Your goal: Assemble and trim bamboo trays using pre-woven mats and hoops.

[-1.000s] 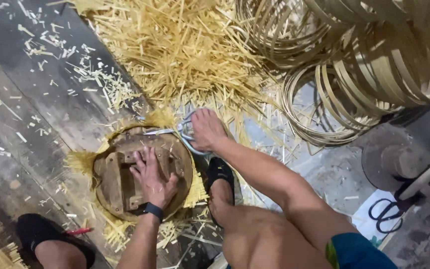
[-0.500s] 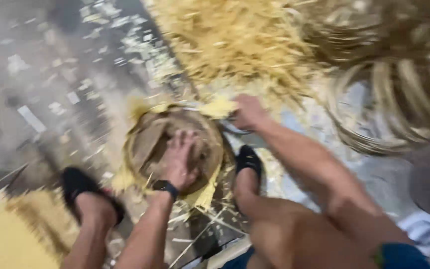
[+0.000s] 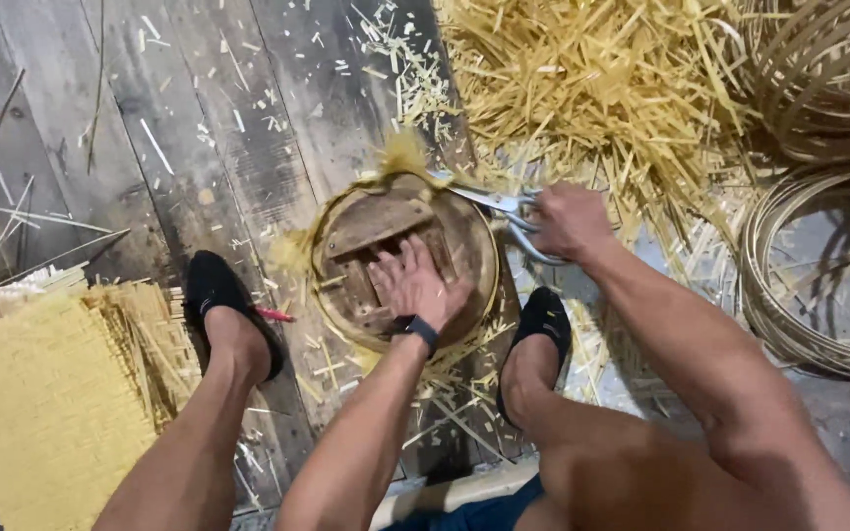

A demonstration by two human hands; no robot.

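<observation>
The left hand [image 3: 420, 285] still presses flat and spread on the round wooden form [image 3: 405, 261]. The right hand [image 3: 568, 218] keeps gripping the scissors [image 3: 499, 208], now at its top edge.

Bare floorboards [image 3: 199, 128] left of round mould [image 3: 400, 261]; strip pile [image 3: 592, 88], hoops [image 3: 819, 265] crowd right.

Single head camera, looking steeply down from close above own knees, floor [image 3: 199, 128] filling frame, round form centre
</observation>
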